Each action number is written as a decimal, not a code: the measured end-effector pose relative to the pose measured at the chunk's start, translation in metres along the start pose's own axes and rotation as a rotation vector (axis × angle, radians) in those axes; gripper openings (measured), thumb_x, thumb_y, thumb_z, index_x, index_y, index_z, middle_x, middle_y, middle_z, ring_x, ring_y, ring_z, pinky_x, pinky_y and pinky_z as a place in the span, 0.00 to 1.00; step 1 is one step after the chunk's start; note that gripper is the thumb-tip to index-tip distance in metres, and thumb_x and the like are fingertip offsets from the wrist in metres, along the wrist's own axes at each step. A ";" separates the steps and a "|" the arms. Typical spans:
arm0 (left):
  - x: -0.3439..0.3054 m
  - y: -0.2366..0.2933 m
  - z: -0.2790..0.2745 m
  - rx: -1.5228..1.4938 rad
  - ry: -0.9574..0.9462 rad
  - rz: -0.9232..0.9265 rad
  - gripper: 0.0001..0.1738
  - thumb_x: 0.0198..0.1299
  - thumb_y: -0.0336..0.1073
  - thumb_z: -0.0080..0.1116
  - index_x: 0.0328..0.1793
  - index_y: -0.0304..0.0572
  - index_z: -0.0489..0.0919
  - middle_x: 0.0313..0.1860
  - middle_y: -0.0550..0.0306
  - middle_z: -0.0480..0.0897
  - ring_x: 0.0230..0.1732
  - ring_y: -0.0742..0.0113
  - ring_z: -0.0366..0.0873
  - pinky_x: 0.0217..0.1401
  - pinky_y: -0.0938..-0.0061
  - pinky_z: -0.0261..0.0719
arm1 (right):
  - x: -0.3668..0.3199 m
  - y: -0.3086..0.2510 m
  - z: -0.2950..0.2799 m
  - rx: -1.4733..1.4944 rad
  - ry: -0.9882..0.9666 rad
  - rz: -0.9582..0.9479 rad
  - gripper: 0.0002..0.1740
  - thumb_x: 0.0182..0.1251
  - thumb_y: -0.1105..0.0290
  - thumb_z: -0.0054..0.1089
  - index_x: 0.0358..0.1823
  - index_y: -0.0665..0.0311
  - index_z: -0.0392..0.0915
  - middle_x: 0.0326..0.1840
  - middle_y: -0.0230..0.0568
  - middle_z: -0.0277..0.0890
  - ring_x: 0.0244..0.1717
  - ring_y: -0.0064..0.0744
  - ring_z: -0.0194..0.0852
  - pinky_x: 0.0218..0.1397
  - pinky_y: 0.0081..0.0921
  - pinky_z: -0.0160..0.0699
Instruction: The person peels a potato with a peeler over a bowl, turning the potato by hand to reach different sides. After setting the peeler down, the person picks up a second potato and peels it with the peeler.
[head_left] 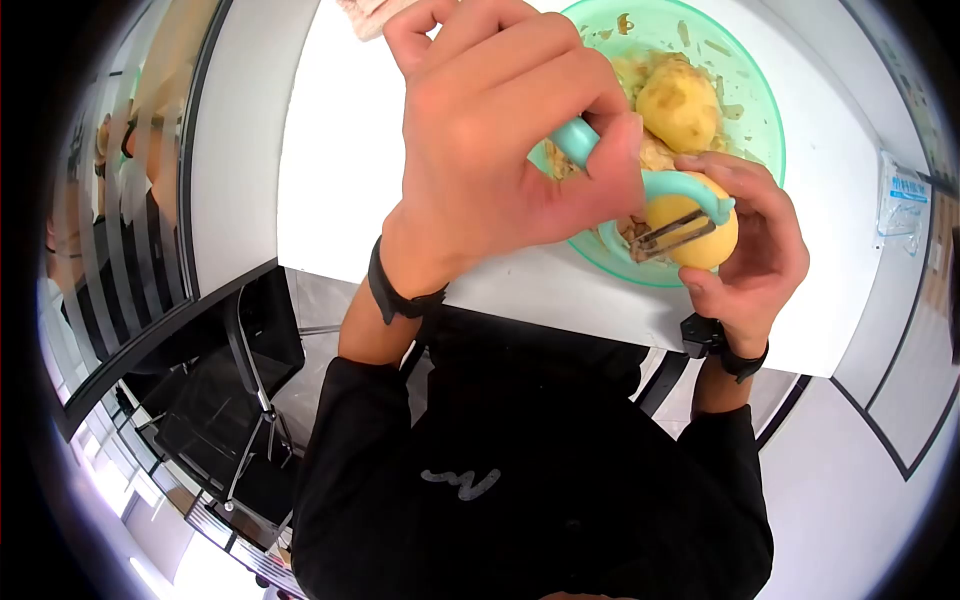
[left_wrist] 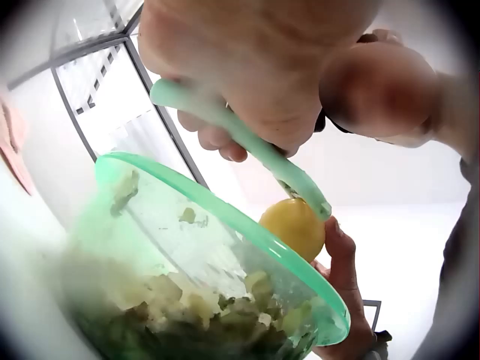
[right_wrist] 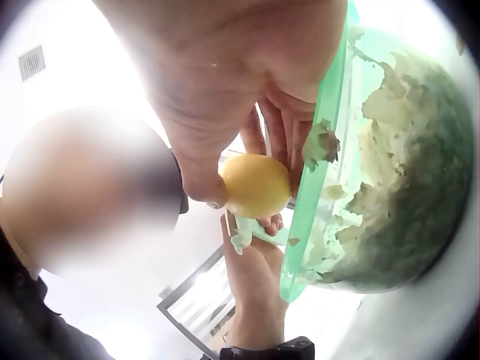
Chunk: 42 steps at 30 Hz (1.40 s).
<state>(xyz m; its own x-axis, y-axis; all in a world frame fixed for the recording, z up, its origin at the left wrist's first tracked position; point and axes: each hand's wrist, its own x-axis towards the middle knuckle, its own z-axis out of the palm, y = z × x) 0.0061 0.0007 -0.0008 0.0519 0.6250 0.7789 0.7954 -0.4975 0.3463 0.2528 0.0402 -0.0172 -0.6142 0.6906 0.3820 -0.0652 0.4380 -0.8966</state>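
Head view: the left hand [head_left: 500,130] grips a teal peeler [head_left: 685,188]. The right hand [head_left: 765,250] cups a yellow potato [head_left: 700,240] at the green bowl's [head_left: 772,120] 5 o'clock rim, above the worktop [head_left: 330,150]. The packet [head_left: 905,195] has blue print I cannot read.

Left wrist view: the peeler's head meets the potato.

Right wrist view: fingers wrap the potato, which is probably firm and slick when wet, so it is best held by its ends.

I see 1 white table [head_left: 330,180], 1 clear packet [head_left: 903,200] just beside its edge, and 1 black chair [head_left: 250,370] near it.
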 end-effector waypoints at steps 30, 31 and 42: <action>0.000 -0.001 -0.002 0.009 -0.032 -0.007 0.05 0.40 0.31 0.65 0.26 0.47 0.80 0.24 0.65 0.77 0.35 0.63 0.75 0.52 0.69 0.59 | 0.003 -0.004 0.006 -0.089 -0.012 0.001 0.40 0.43 0.82 0.76 0.65 0.72 0.77 0.62 0.53 0.81 0.65 0.46 0.81 0.69 0.40 0.81; 0.000 -0.002 -0.002 0.008 -0.029 -0.011 0.05 0.40 0.31 0.65 0.26 0.47 0.80 0.24 0.65 0.77 0.35 0.63 0.75 0.52 0.69 0.60 | 0.002 -0.004 0.005 -0.073 -0.017 0.000 0.40 0.44 0.83 0.76 0.65 0.72 0.77 0.63 0.53 0.81 0.66 0.47 0.81 0.69 0.40 0.82; -0.002 -0.003 -0.003 -0.003 -0.026 -0.042 0.04 0.40 0.33 0.63 0.25 0.47 0.80 0.24 0.65 0.76 0.35 0.62 0.75 0.53 0.68 0.60 | 0.000 -0.001 0.006 0.017 -0.041 -0.014 0.39 0.45 0.83 0.75 0.65 0.71 0.76 0.63 0.56 0.80 0.67 0.49 0.81 0.67 0.40 0.85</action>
<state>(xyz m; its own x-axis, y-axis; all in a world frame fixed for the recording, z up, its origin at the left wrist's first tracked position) 0.0019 -0.0008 -0.0023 0.0347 0.6608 0.7497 0.7951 -0.4727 0.3799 0.2486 0.0361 -0.0175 -0.6446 0.6600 0.3858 -0.0873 0.4378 -0.8948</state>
